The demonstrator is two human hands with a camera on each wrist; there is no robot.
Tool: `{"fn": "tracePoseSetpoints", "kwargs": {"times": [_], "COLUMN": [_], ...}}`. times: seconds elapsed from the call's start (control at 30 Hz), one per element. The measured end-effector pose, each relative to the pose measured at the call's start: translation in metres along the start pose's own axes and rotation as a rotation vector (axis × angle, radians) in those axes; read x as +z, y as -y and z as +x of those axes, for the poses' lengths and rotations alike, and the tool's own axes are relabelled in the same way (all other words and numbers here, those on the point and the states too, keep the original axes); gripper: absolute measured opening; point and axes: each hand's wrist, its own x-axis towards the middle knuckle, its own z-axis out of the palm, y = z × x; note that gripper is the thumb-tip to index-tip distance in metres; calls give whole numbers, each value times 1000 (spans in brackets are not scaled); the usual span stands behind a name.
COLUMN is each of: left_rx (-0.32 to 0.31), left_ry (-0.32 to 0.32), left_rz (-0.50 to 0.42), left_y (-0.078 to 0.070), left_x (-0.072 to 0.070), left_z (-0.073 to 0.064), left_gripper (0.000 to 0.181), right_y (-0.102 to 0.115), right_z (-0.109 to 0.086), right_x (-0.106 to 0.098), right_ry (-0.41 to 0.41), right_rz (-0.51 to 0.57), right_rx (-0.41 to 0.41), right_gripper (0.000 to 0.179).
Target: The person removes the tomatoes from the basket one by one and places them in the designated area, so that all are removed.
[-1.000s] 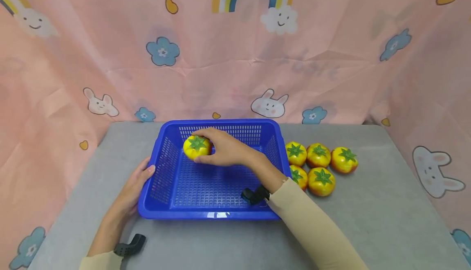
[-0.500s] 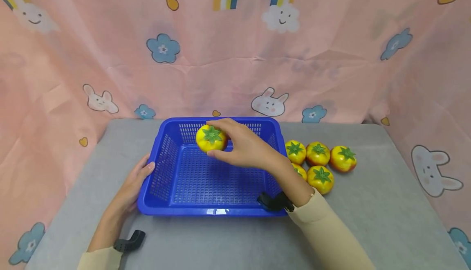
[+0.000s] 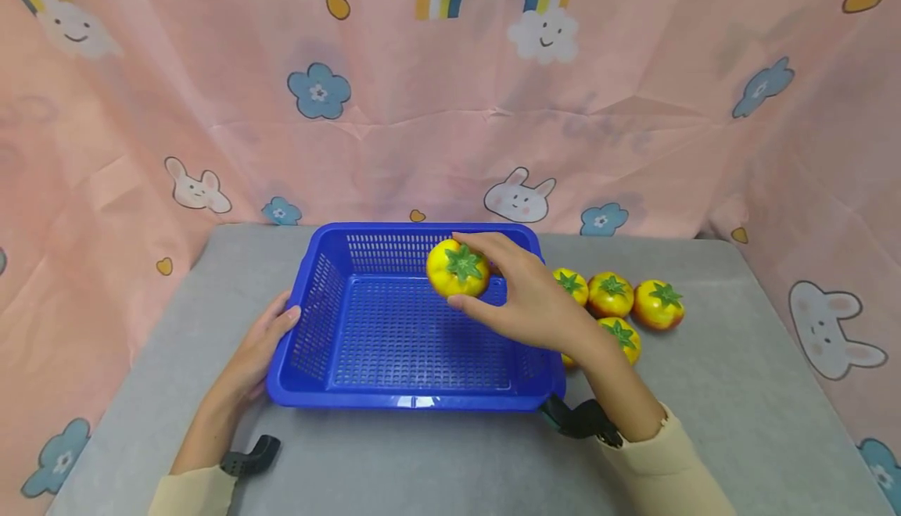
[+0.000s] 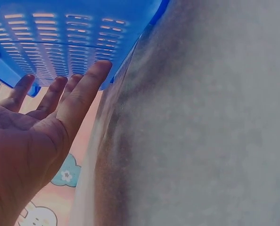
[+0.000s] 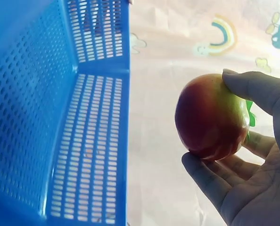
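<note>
In the head view my right hand [image 3: 524, 293] grips a yellow tomato [image 3: 457, 268] with a green star-shaped calyx, above the right half of a blue plastic basket [image 3: 415, 403]. Thumb and fingers curve round the tomato [image 5: 210, 115] in the right wrist view, where its reddish underside shows, apart from the basket wall. My left hand [image 3: 260, 344] rests against the basket's outer left side, thumb tip at the rim. In the left wrist view its fairly straight fingers [image 4: 83, 96] touch the slotted wall [image 4: 60, 42].
Right of the basket several more tomatoes [image 3: 658, 305] stand grouped on the grey table [image 3: 739, 391], some partly hidden by my right arm. A pink printed cloth [image 3: 415, 141] hangs behind and along the sides.
My right hand has carried the tomato rightward from the basket's left half to over its right half. The left hand has stayed at the basket's left side.
</note>
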Motion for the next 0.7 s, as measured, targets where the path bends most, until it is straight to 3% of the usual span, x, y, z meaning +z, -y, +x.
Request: {"fn": "tracePoseSetpoints", "kwargs": {"times": [0.37, 0.7], "left_rx": [10, 14], "left_ry": [13, 16], "left_rz": [-8, 4], "left_y": [1, 2], "left_x": [0, -1], "left_z": [0, 0], "left_gripper": [55, 55], "right_y": [-21, -40], "right_z": [-45, -78], "right_x": [-18, -25], "right_ry": [-114, -247], "right_rz": [-6, -9], "right_rx": [142, 159], "right_gripper": [73, 72]}}
